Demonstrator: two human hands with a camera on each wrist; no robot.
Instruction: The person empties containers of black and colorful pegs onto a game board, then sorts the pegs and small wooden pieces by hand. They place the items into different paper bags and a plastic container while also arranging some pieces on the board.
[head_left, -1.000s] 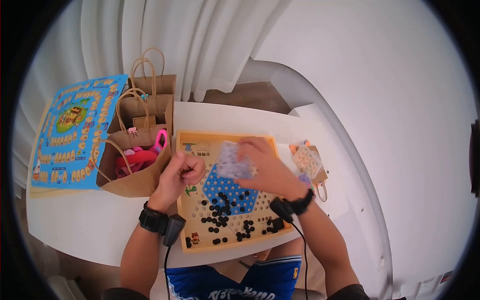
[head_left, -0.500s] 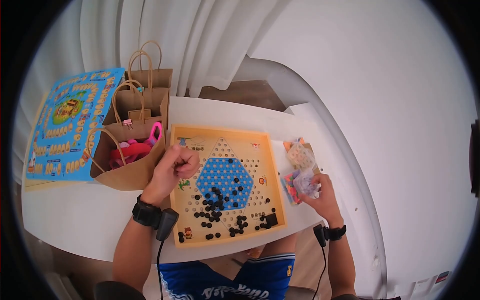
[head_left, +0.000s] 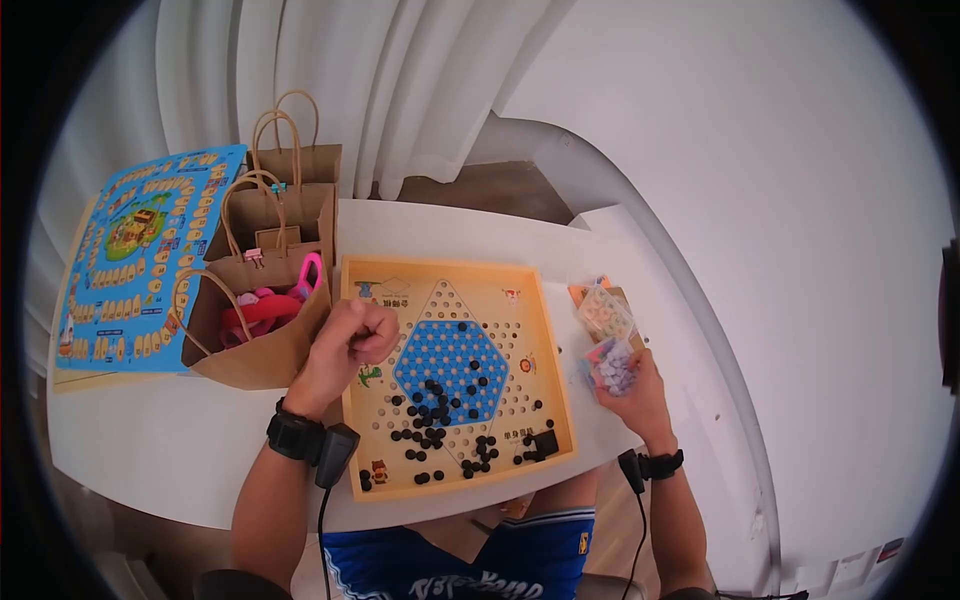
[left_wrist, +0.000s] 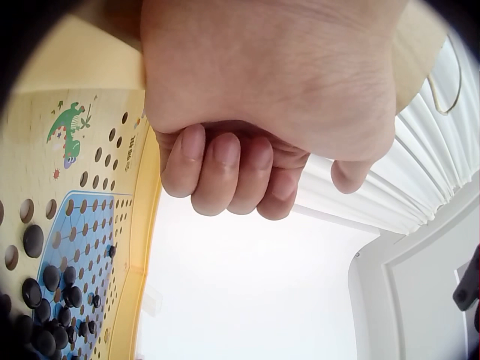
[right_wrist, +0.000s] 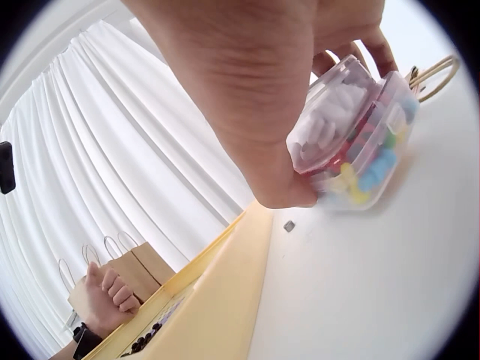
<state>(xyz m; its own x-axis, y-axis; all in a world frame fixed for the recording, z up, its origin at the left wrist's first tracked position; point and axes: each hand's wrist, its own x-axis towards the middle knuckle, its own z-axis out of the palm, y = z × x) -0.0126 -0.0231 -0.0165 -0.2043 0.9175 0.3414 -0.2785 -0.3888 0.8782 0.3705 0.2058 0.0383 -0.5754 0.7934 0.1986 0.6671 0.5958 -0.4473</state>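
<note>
My right hand (head_left: pixel 640 397) grips a clear box of pale pieces (head_left: pixel 613 370) at the right of the board. In the right wrist view, that box (right_wrist: pixel 330 124) lies on another clear box with coloured pieces (right_wrist: pixel 371 176), thumb on the near side and fingers over the far side. My left hand (head_left: pixel 352 343) is over the left edge of the wooden board (head_left: pixel 458 262), its fingers curled around nothing, as the left wrist view shows of the hand (left_wrist: pixel 262 97). Black pieces (head_left: pixel 432 410) lie scattered over the board's lower half and blue hexagon.
Brown paper bags (head_left: pixel 265 365) stand left of the board, the nearest holding pink and red items (head_left: pixel 265 312). A blue game sheet (head_left: pixel 150 250) leans behind them. Another clear box (head_left: pixel 606 313) lies beyond the gripped one. A small dark bit (right_wrist: pixel 289 226) is on the table.
My right hand has carried the box of pale pieces from above the board to the right, onto the coloured box. My left hand stays curled in about the same place.
</note>
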